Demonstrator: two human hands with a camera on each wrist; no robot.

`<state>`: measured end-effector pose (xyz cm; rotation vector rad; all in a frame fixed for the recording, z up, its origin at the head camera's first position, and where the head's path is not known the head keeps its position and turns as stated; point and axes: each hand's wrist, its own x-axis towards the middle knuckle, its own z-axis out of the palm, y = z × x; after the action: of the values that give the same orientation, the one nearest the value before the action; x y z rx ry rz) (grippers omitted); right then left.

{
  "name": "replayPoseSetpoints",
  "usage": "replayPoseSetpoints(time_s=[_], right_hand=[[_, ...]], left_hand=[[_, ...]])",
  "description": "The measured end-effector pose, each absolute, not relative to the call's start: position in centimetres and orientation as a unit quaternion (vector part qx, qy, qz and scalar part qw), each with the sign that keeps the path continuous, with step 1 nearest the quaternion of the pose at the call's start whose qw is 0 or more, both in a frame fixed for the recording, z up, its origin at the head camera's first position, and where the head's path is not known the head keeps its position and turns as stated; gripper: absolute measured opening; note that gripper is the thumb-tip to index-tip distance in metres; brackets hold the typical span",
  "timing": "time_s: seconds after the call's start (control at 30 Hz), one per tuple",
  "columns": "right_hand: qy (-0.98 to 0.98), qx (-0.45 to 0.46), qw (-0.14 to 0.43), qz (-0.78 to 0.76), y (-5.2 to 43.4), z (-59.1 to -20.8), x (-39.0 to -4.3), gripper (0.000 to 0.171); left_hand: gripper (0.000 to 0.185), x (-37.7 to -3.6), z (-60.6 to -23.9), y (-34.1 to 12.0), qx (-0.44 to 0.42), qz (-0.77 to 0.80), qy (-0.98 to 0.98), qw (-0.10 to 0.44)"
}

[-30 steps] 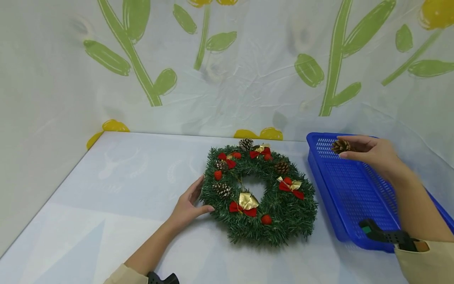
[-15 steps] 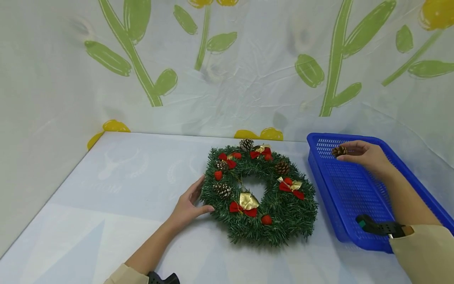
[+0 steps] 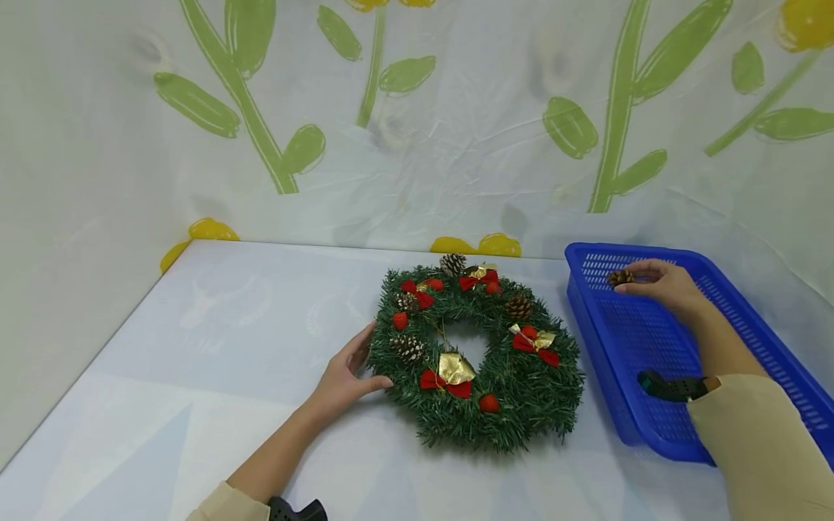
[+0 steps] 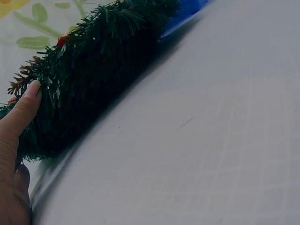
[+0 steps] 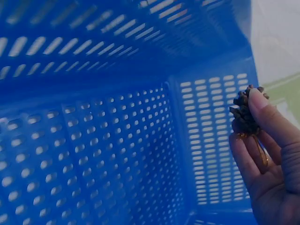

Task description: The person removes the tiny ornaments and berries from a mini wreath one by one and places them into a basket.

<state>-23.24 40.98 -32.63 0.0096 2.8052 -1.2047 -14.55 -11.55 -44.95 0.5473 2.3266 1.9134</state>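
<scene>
A green Christmas wreath (image 3: 541, 394) with red bows, red berries, gold ornaments and pine cones lies on the table. My left hand (image 3: 343, 380) holds its left outer edge; the thumb (image 4: 27, 105) presses against the greenery in the left wrist view, and the other fingers are partly hidden. Between thumb and fingertips, my right hand (image 3: 671, 289) pinches a small brown pine cone (image 3: 620, 278). A gold loop (image 5: 262, 152) hangs from the cone in the right wrist view. The hand is over the far end of a blue plastic basket (image 3: 596, 362).
The basket stands right of the wreath, its perforated floor (image 5: 93, 150) bare where it shows. The white table (image 3: 241, 405) extends to the left and front. A pale cloth wall (image 3: 469, 145) with printed green stems rises behind the table.
My right hand has lowered slightly with the pine cone toward the basket, and the forearm has swung left. The left hand and the wreath have stayed in place.
</scene>
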Motion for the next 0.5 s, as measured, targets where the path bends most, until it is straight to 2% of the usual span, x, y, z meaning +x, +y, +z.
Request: replayPoseSetpoints(time_s=[0.27, 0.5], right_hand=[[0.921, 0.004, 0.052, -0.385, 41.4, -34.8, -24.5, 0.063], [0.926, 0.005, 0.087, -0.366, 41.3, -36.2, -25.3, 0.069]], left_hand=[[0.095, -14.5, -44.9, -11.6, 0.178, 0.628, 0.756, 0.043], [0.095, -14.7, -45.0, -11.6, 0.178, 0.626, 0.758, 0.041]])
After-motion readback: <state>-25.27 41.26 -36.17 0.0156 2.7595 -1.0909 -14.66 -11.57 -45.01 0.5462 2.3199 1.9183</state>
